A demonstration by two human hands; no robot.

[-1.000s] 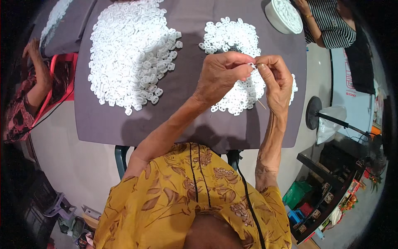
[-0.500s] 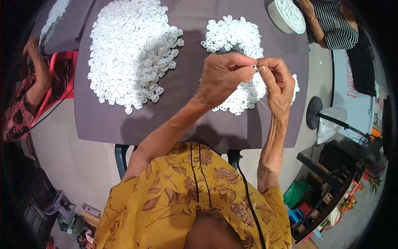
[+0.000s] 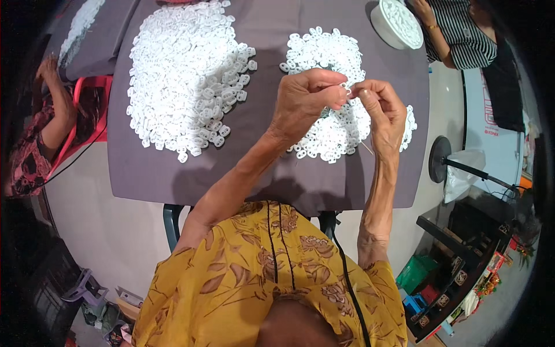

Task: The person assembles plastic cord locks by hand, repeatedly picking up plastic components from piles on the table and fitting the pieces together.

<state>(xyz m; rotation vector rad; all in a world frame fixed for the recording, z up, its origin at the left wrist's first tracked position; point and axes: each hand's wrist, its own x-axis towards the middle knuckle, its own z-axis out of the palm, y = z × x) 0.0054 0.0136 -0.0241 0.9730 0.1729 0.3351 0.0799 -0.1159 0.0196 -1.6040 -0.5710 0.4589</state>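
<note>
The left hand (image 3: 299,105) pinches a white piece (image 3: 346,86) between thumb and forefinger; the right hand (image 3: 381,110), fingertips drawn together, is at its right side, hold unclear. Beneath both, a pile (image 3: 324,52) covers some table (image 3: 266,40).

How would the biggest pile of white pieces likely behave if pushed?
The pile would probably spread rather than move whole, since its pieces look loose. Pieces look flat, so they'd likely slide, not roll. Each looks small beside the left hand, so probably light.

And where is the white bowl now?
In the head view, the white bowl stands at the upper right of the table, beside the person in the striped top.
</note>
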